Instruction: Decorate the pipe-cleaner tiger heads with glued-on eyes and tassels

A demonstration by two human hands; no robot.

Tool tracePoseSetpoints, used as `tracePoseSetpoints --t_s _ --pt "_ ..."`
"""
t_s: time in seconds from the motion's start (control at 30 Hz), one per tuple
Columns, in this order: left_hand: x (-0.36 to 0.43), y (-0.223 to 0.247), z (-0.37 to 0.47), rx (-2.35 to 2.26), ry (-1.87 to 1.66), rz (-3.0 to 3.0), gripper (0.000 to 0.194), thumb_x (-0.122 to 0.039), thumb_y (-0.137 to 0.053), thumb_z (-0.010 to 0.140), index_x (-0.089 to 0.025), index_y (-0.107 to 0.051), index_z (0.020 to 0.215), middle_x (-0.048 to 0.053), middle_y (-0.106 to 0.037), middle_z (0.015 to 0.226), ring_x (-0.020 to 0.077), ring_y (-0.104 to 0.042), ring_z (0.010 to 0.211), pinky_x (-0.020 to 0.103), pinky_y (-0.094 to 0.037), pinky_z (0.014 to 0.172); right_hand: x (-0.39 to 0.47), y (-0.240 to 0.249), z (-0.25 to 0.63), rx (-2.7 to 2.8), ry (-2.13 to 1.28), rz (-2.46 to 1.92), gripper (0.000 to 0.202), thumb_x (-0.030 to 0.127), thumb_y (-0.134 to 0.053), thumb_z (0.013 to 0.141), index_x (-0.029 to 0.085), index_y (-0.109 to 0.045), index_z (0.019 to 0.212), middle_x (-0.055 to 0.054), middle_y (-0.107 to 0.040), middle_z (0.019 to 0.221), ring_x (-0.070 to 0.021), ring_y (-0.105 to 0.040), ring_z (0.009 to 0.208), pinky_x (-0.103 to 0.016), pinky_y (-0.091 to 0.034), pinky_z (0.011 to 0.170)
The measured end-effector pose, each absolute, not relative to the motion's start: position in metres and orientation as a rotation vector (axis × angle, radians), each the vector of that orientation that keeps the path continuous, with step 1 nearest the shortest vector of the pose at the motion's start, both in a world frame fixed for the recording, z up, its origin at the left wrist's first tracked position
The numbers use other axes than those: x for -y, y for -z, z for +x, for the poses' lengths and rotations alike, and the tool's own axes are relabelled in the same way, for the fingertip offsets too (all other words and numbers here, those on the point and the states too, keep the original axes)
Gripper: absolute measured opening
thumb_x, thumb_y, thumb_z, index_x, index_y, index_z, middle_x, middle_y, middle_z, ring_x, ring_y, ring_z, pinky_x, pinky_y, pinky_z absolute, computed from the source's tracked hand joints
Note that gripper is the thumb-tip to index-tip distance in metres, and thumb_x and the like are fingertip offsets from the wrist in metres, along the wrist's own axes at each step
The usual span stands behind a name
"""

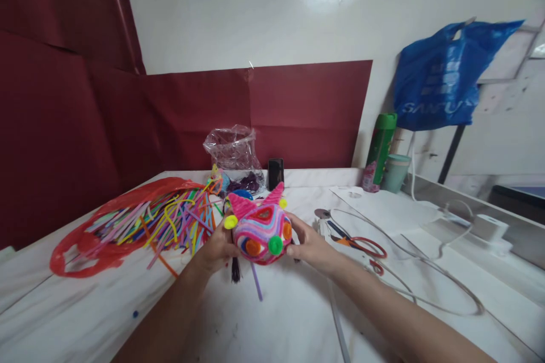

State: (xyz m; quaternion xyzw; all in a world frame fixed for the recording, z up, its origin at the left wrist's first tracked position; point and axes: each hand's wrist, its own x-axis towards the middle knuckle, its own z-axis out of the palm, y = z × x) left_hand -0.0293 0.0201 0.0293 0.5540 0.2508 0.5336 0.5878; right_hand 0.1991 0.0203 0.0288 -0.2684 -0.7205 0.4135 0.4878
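A pink striped craft piece (261, 229) with two pointed pink ears, orange and green discs and yellow pompoms is held between my hands at the middle of the table. My left hand (218, 247) grips its left side, and my right hand (307, 243) grips its right side. Dark tassels hang at both sides of the piece. Just below it a purple stick (256, 282) lies on the table. Many colourful pipe cleaners (170, 218) spread over a red plastic bag (70, 254) to the left.
Scissors with red handles (369, 245), white cables (462, 289) and a white adapter (489, 228) lie to the right. At the back are a clear plastic bag (233, 148), a black phone (276, 173), a green can (382, 139) and a pale green cup (395, 173).
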Motion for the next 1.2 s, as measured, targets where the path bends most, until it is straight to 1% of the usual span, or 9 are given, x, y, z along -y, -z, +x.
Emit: tracePoseSetpoints --t_s 0.13,0.27,0.37,0.5,0.6,0.77,0.87,1.07,1.2 --pt "-0.028 -0.029 -0.027 -0.575 -1.321 1.284 0.086 -0.03 -0.09 0.037 -0.025 -0.055 0.116 0.009 -0.065 0.113 0.0349 -0.059 0.108 0.042 -0.052 0.086 -0.022 -0.027 0.197 1.652 -1.101 -0.577 0.081 0.064 -0.075 0.056 0.021 -0.053 0.121 -0.012 -0.057 0.128 -0.0298 -0.048 0.123 -0.046 -0.035 0.105" --pt "-0.034 -0.029 -0.021 -0.638 -1.394 1.262 0.065 -0.026 -0.082 0.055 -0.023 -0.056 0.115 0.008 -0.065 0.112 0.0286 -0.058 0.111 0.039 -0.048 0.093 -0.026 -0.022 0.195 1.508 -0.985 -0.672 0.076 0.055 -0.081 0.054 0.022 -0.051 0.116 -0.012 -0.059 0.122 -0.0292 -0.051 0.118 -0.045 -0.039 0.101" --pt "-0.035 -0.027 -0.018 -0.583 -1.381 1.242 0.054 -0.026 -0.076 0.063 -0.021 -0.057 0.113 0.009 -0.063 0.115 0.0272 -0.056 0.113 0.038 -0.046 0.094 -0.028 -0.018 0.191 1.429 -0.908 -0.73 0.076 0.048 -0.082 0.054 0.023 -0.048 0.117 -0.011 -0.058 0.122 -0.0286 -0.052 0.116 -0.044 -0.04 0.1" --pt "-0.032 -0.023 -0.013 -0.547 -1.356 1.314 0.059 -0.021 -0.076 0.061 -0.022 -0.053 0.116 0.008 -0.058 0.123 0.0268 -0.053 0.116 0.035 -0.047 0.092 -0.027 -0.015 0.188 1.392 -0.864 -0.767 0.08 0.043 -0.082 0.054 0.02 -0.045 0.121 -0.013 -0.057 0.125 -0.0296 -0.052 0.118 -0.045 -0.039 0.102" --pt "-0.03 -0.021 -0.008 -0.645 -1.36 1.327 0.056 -0.017 -0.076 0.059 -0.022 -0.054 0.11 0.007 -0.06 0.118 0.0264 -0.055 0.113 0.033 -0.048 0.088 -0.026 -0.017 0.189 1.426 -0.773 -0.905 0.083 0.044 -0.082 0.053 0.019 -0.046 0.123 -0.014 -0.055 0.127 -0.0315 -0.049 0.121 -0.048 -0.037 0.105" --pt "-0.033 -0.019 -0.008 -0.584 -1.352 1.291 0.057 -0.023 -0.075 0.06 -0.021 -0.052 0.112 0.008 -0.061 0.116 0.0273 -0.054 0.113 0.036 -0.046 0.091 -0.027 -0.021 0.193 1.474 -0.736 -0.897 0.09 0.045 -0.084 0.049 0.017 -0.046 0.126 -0.016 -0.054 0.129 -0.033 -0.047 0.124 -0.048 -0.035 0.106" --pt "-0.035 -0.018 -0.01 -0.599 -1.357 1.289 0.058 -0.021 -0.075 0.058 -0.02 -0.051 0.111 0.008 -0.06 0.116 0.0274 -0.054 0.113 0.035 -0.045 0.09 -0.029 -0.02 0.193 1.49 -0.765 -0.865 0.084 0.042 -0.083 0.052 0.017 -0.048 0.124 -0.014 -0.057 0.125 -0.0312 -0.05 0.121 -0.047 -0.037 0.104" --pt "-0.033 -0.016 -0.008 -0.641 -1.401 1.31 0.056 -0.014 -0.074 0.059 -0.022 -0.052 0.109 0.006 -0.059 0.115 0.0248 -0.056 0.106 0.03 -0.048 0.08 -0.035 -0.016 0.195 1.49 -0.886 -0.74 0.074 0.04 -0.083 0.055 0.019 -0.05 0.119 -0.013 -0.057 0.125 -0.029 -0.051 0.12 -0.044 -0.038 0.103" --pt "-0.033 -0.017 -0.007 -0.673 -1.388 1.339 0.055 -0.014 -0.075 0.059 -0.023 -0.053 0.109 0.006 -0.059 0.116 0.0244 -0.055 0.108 0.03 -0.046 0.083 -0.039 -0.014 0.197 1.479 -0.93 -0.735 0.072 0.037 -0.083 0.055 0.02 -0.051 0.118 -0.013 -0.057 0.127 -0.0291 -0.048 0.123 -0.044 -0.036 0.104"
